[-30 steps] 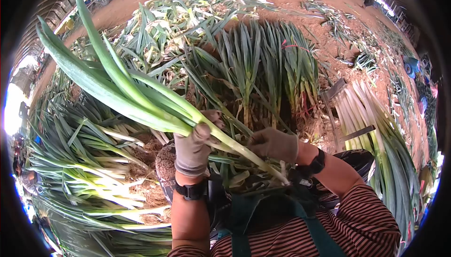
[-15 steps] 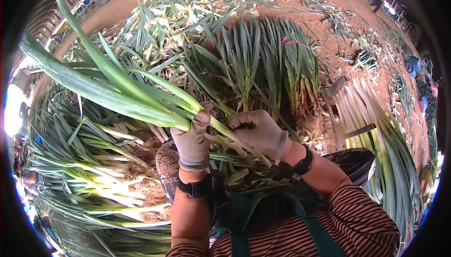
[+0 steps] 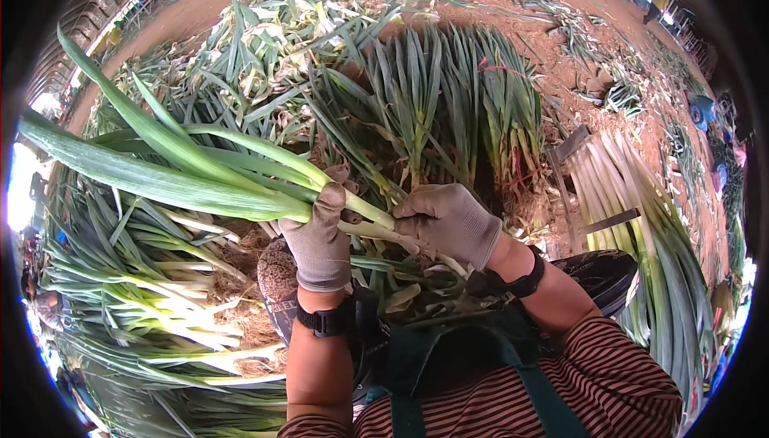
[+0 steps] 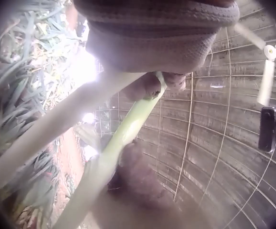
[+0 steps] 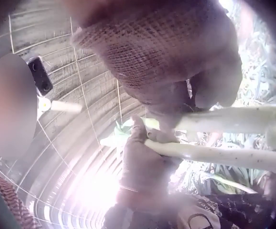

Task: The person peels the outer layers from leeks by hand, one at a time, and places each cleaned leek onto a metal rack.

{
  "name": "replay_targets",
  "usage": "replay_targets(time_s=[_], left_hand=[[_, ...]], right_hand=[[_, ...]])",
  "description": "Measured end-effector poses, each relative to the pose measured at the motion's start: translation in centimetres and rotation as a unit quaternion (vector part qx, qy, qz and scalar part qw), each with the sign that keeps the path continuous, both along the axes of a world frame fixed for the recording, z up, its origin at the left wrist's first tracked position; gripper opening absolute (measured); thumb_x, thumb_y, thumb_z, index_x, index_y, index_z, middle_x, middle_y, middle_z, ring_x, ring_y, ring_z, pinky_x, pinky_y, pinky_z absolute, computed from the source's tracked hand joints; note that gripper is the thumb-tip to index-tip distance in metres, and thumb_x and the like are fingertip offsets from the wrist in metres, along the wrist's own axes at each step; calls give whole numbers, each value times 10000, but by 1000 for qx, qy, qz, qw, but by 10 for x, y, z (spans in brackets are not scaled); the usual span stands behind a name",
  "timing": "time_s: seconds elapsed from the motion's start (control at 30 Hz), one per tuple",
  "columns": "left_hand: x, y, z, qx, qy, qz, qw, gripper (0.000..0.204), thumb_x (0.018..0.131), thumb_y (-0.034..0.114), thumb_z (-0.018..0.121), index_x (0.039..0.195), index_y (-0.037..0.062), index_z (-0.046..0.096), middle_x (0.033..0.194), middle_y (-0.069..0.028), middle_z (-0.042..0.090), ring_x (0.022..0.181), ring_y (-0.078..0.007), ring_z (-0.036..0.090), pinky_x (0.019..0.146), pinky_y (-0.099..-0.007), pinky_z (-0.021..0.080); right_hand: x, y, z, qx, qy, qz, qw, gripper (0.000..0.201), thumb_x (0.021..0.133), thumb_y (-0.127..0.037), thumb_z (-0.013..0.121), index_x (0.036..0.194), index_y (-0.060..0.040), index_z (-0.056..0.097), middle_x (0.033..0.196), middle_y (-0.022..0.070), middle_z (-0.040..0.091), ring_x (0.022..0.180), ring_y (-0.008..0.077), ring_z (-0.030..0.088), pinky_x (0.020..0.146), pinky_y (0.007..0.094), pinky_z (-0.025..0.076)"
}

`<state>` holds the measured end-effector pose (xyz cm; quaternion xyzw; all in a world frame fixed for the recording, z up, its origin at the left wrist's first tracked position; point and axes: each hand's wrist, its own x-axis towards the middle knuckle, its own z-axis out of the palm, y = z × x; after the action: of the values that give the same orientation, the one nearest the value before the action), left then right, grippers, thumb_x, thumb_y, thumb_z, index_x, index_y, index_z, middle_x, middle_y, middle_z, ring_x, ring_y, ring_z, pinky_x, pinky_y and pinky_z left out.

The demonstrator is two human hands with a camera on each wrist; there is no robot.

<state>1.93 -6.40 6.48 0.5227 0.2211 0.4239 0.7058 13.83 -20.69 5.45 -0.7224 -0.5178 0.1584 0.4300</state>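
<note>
Long green onions (image 3: 184, 178) lie across the person's front, leaves toward the upper left and white stalks toward the lower right. The gloved left hand (image 3: 320, 238) grips them where leaves meet stalks. Just right of it, the gloved right hand (image 3: 452, 222) pinches a stalk (image 3: 368, 210) between thumb and fingers. In the left wrist view two pale stalks (image 4: 56, 119) run below the left glove (image 4: 152, 38). The right wrist view has the right glove (image 5: 171, 62) against the upper stalk (image 5: 233, 119), with the left hand (image 5: 147, 167) beyond.
Loose onions with roots (image 3: 160, 302) lie at the left. Upright green bundles (image 3: 424, 102) stand ahead, beside a heap of leaf scraps (image 3: 280, 38). Pale-stalked onions (image 3: 617, 190) lie in a metal frame (image 3: 613, 223) at the right.
The right hand has moved left and up along the stalks, close to the left hand, and pinches one. The left hand and the onions have shifted slightly left.
</note>
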Motion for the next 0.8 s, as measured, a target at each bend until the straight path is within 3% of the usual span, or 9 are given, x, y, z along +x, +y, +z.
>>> replay_targets(time_s=[0.03,0.13,0.23,0.33,0.43,0.57,0.67,0.77,0.8], left_hand=[[-1,1,-1,6,1,-5,1000,330,847,287,743,967,-5,645,797,-42,623,637,-109,568,555,-232,461],[-4,4,-4,21,4,-19,1000,323,852,284,729,980,19,597,795,-40,601,633,-113,548,566,-238,444],[-7,5,-3,30,8,-25,999,317,858,287,719,977,19,599,793,-39,600,630,-112,542,572,-235,435],[-6,5,-3,27,10,-32,999,344,859,320,720,973,18,600,789,-40,600,632,-111,541,576,-233,434],[-4,1,1,13,-8,-39,999,392,839,352,740,970,4,614,788,-49,610,631,-113,554,554,-227,444],[-4,2,1,0,-29,-43,999,468,793,377,785,983,-27,646,784,-67,629,618,-124,578,521,-220,467],[-7,5,1,7,-36,-35,999,462,799,370,782,998,-20,633,808,-77,638,633,-131,588,519,-223,474],[-8,10,-1,6,-54,-7,999,448,812,358,771,1023,-4,611,843,-76,642,670,-133,600,526,-226,476],[-8,13,-3,4,-63,4,998,444,817,354,766,1033,2,602,855,-74,642,685,-133,605,531,-226,476]], right_hand=[[0,1,2,1,-23,10,1000,189,770,-78,739,934,5,695,810,124,666,738,206,663,676,296,521],[-4,3,15,-54,53,7,997,154,773,-94,723,898,-8,697,787,115,667,724,210,660,682,306,520],[-3,6,12,-91,-3,14,996,163,783,-117,700,909,-14,691,799,127,672,704,233,648,678,318,515],[-1,4,9,-115,37,14,993,204,804,-132,672,958,2,669,803,100,672,684,189,622,681,308,498],[2,-7,4,-105,235,0,966,215,850,-146,637,984,22,637,810,42,648,705,120,579,691,282,475],[6,-25,8,-128,369,-81,917,253,914,-170,590,1046,43,621,856,18,613,770,83,538,714,257,450],[14,-44,-31,-44,397,-131,907,215,914,-166,564,1039,-6,632,787,-1,595,667,63,535,639,230,448],[45,-70,-96,-37,328,-246,911,209,909,-173,566,1017,-12,644,783,38,620,639,113,579,597,266,472],[61,-79,-117,-77,314,-328,887,212,908,-190,580,1009,-19,652,783,49,627,653,130,594,603,273,482]])
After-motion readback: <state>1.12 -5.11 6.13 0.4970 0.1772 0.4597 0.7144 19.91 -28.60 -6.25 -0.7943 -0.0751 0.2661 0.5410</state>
